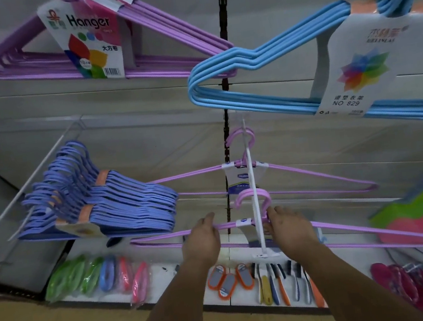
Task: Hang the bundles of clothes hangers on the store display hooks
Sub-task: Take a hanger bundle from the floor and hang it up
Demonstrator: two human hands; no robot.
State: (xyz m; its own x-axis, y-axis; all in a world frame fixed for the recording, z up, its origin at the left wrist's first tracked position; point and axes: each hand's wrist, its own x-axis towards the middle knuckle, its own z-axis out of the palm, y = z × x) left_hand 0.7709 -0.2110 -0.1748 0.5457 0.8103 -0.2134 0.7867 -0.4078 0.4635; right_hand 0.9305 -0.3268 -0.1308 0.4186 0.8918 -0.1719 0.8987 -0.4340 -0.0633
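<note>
I hold a bundle of thin pink-purple hangers [374, 240] level in front of me. My left hand [202, 237] grips its left arm, and my right hand [289, 226] grips it just right of the neck. The bundle's pink hook [252, 199] curls around the white display hook [254, 195] that sticks out toward me. A second bundle of the same pink-purple hangers [321, 176] hangs farther back on that hook, its hook [240, 135] over the rod.
Blue-violet hanger bundles [98, 201] fill a white hook on the left. Purple hangers [155, 60] and light blue hangers [263, 95] hang above. A low shelf [166, 275] holds packaged goods and brushes [281, 282]. Coloured items [421, 209] jut in at right.
</note>
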